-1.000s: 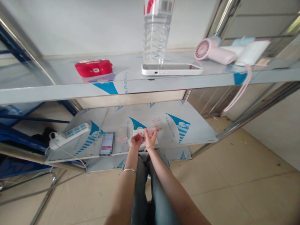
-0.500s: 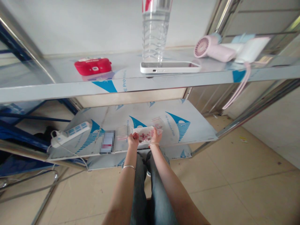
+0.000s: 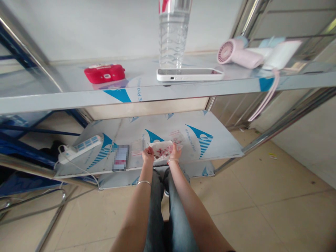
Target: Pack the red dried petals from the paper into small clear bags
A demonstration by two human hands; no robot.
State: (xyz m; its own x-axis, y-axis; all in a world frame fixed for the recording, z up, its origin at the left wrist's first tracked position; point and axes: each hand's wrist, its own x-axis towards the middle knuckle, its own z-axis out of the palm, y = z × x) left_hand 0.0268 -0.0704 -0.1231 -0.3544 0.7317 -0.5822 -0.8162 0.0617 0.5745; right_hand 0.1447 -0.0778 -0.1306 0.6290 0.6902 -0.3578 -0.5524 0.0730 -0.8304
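Observation:
On the lower steel shelf point(image 3: 210, 150) lies a clear plastic bag with small red pieces in it point(image 3: 161, 150). My left hand point(image 3: 147, 155) is closed on the bag's left edge. Its right edge is pinched by my right hand point(image 3: 175, 152). Two small empty zip bags lie flat on the shelf, one point(image 3: 137, 147) just left of my hands and one point(image 3: 176, 135) just behind them. A silver bracelet shows on my left forearm.
A blurred card point(image 3: 120, 158) and a white power strip point(image 3: 78, 148) with its cord lie further left on the lower shelf. The upper shelf point(image 3: 65, 101) carries a red case point(image 3: 104, 73), a water bottle point(image 3: 172, 35), a white phone point(image 3: 189, 74) and a pink hair dryer point(image 3: 241, 55). Tiled floor lies to the right.
My hands have spread apart along the bag, which now lies stretched out flat between them. My left hand has shifted slightly left.

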